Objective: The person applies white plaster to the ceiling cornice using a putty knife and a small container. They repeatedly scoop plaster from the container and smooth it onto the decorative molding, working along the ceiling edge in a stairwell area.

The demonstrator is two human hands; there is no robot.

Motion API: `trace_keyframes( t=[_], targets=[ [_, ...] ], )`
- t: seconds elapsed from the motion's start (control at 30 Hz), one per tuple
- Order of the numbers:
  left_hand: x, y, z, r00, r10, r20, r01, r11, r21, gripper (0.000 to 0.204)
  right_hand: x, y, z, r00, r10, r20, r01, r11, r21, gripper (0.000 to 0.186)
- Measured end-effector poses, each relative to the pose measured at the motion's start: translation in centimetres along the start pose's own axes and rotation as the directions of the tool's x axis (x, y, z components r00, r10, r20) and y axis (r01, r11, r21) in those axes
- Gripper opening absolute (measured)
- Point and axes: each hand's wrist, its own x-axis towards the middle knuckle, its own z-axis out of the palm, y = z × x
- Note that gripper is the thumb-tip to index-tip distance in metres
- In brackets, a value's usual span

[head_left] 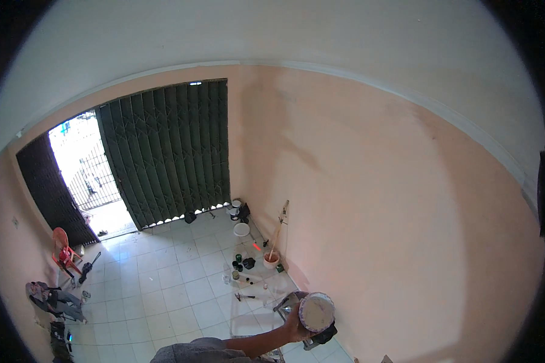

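Observation:
My left hand [295, 325] reaches out from a grey sleeve [194, 352] at the bottom, its fingers gripping a round tub [317, 310] with a speckled rim and pale beige contents. Behind and below the tub, partly hidden by it, are a metal frame [282, 310] and a dark object [324, 336] whose kind I cannot make out. A small grey pointed tip [386, 359] pokes in at the lower edge, right of the tub. My right hand is out of view.
Green folding shutter [163, 151] with a bright opening [82, 154]; peach wall [393, 212]; tiled floor [157, 284]. Red plastic chair [63, 248] and clothing pile [51, 297] stand left. Along the right wall: pink bucket [271, 259] with long pole, white lid [241, 229], several small cans [238, 262].

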Motion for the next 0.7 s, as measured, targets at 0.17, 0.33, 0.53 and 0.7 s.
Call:
trace_keyframes(
  t=[0.17, 0.33, 0.53, 0.7],
  targets=[
    [-0.5, 0.5, -1.0, 0.997, 0.046, -0.061, -0.049, 0.997, -0.055, 0.067, -0.6, 1.7, 0.4, 0.970, 0.120, -0.211, -0.108, 0.992, 0.067, 0.008],
    [0.0, 0.6, -3.1, 0.987, 0.147, -0.062, -0.147, 0.989, 0.017, 0.069, -0.4, 4.2, 0.8, 0.910, 0.213, -0.357, -0.264, 0.959, -0.100, 0.012],
    [1.3, -2.4, -9.8, 0.864, 0.503, 0.011, -0.493, 0.842, 0.220, 0.070, 2.4, 9.0, 2.2, 0.885, 0.314, -0.345, -0.413, 0.871, -0.266, 0.011],
    [-1.1, -1.6, -12.7, 0.762, 0.648, -0.021, -0.622, 0.740, 0.257, 0.071, 4.7, 13.6, 10.9, 0.896, 0.391, -0.210, -0.443, 0.754, -0.486, 0.014]
  ],
)
